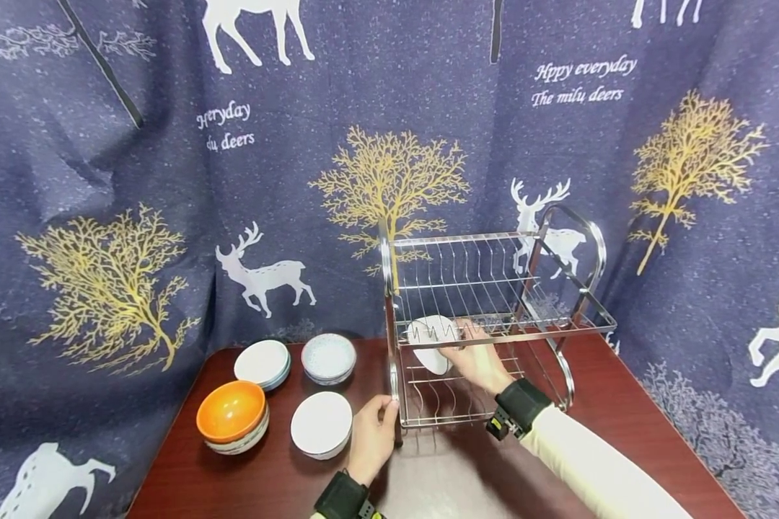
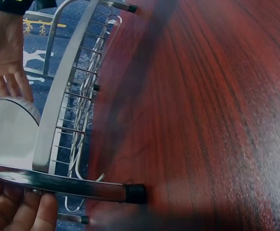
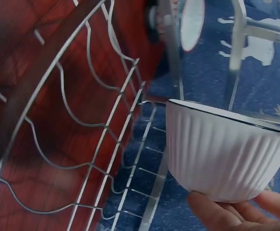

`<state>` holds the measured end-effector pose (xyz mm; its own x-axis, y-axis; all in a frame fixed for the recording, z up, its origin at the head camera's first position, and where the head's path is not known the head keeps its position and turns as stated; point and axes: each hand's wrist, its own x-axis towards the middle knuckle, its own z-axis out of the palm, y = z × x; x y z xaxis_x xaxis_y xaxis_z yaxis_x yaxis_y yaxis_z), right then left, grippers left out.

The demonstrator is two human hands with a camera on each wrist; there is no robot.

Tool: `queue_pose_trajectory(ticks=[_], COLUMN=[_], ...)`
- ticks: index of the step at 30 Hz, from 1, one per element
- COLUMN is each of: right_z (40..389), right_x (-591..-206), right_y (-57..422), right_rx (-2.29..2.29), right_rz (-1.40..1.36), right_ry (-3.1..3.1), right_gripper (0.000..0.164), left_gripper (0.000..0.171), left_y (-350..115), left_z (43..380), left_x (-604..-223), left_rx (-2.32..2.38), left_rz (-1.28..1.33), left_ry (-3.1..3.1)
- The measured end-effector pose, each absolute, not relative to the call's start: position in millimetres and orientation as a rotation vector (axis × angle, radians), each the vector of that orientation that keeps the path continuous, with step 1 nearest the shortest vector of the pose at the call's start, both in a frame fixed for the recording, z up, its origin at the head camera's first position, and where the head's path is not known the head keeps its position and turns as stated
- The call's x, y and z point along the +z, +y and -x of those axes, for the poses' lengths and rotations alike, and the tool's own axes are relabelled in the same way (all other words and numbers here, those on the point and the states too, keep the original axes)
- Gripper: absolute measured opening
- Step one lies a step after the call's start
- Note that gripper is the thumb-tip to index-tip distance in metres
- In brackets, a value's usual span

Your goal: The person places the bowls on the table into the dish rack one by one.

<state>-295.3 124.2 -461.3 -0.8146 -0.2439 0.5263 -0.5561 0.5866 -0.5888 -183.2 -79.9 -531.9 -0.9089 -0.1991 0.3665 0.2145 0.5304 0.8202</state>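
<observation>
A two-tier metal dish rack (image 1: 392,371) stands on the table. My right hand (image 1: 479,362) reaches in between its tiers and holds a white bowl (image 1: 435,362), tilted on its side above the lower basket. Ribbed sides and a thin dark rim show on that bowl (image 3: 217,151) in the right wrist view, with fingers (image 3: 217,211) under its base and a thumb by the rim. At the rack's front left post my left hand (image 1: 372,436) grips the metal, its fingers (image 2: 22,209) curled around the lower bar in the left wrist view.
Left of the rack, a white bowl (image 1: 322,424) stands near my left hand. Behind it are a speckled bowl stack (image 1: 329,357) and a white-and-blue stack (image 1: 262,362). An orange bowl (image 1: 232,411) tops another stack. A patterned curtain (image 1: 266,180) hangs behind the table (image 1: 630,425).
</observation>
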Motion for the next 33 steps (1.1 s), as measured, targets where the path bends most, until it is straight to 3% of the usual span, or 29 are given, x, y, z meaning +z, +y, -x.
queue_pose_trajectory(ticks=[4,14,23,33], right_z=[297.8,314.7,335.9,349.8], right_x=[-464.8,-471.1,-485.8,-501.3], right_y=[119.8,110.9,96.7,91.3], right_rx=[1.027,0.506,-0.050,-0.305], right_rz=[-0.649,-0.934,-1.084,-1.133], right_ry=[-2.487,-2.417,-2.241,-2.004], right_gripper=[0.054,0.064,0.058,0.045], left_gripper=[0.006,0.007,0.007,0.006], left_y=[-79.3,-81.2,-81.9,-80.2], left_z=[183.7,184.9,185.3,183.2], left_x=[-534.3,-537.9,-536.4,-534.6], left_rx=[-1.329,-1.269,-1.255,-1.264], left_rz=[0.025,0.108,0.104,0.113], left_ry=[-2.355,-2.281,-2.287,-2.274])
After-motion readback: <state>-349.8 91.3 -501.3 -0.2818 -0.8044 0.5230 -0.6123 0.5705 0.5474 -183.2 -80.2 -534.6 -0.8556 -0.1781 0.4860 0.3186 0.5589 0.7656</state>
